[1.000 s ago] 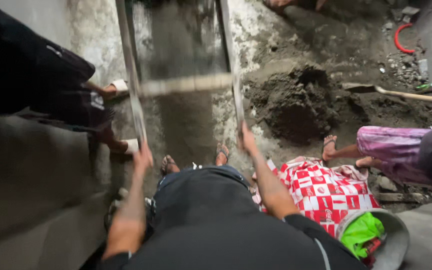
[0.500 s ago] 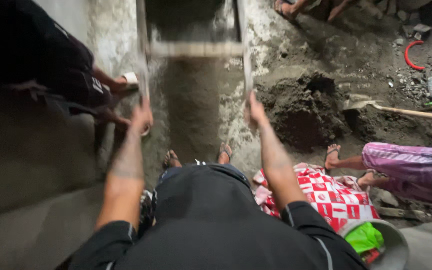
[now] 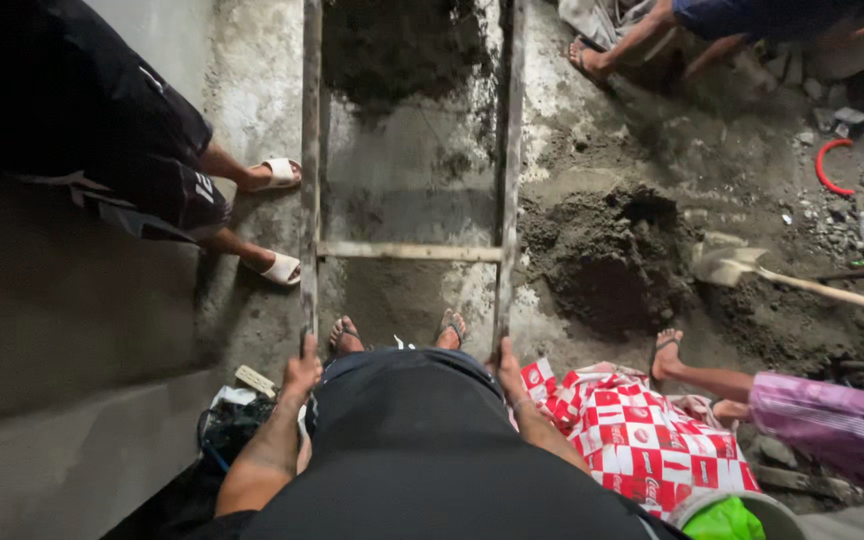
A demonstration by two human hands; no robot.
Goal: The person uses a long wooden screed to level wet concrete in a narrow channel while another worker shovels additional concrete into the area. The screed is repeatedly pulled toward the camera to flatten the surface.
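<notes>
Bystanders and clutter around a dark mound of wet mix

The dark mound [image 3: 607, 260] sits on the muddy floor [image 3: 652, 140]. Just right of it lies a shovel [image 3: 737, 265], its handle running off rightward. Below the mound a red-and-white checked sack [image 3: 642, 430] lies, with a sandalled foot [image 3: 665, 352] between them. Far left of the mound stand two feet in white slides [image 3: 277, 220]. Up and right of it curls a red hose [image 3: 827, 165].

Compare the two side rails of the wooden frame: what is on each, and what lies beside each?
The left hand grips the left rail; the right hand grips the right rail. White sandals stand beside the left rail; a dark pile lies beside the right rail. Both are long, grey, and joined by a crossbar.
</notes>
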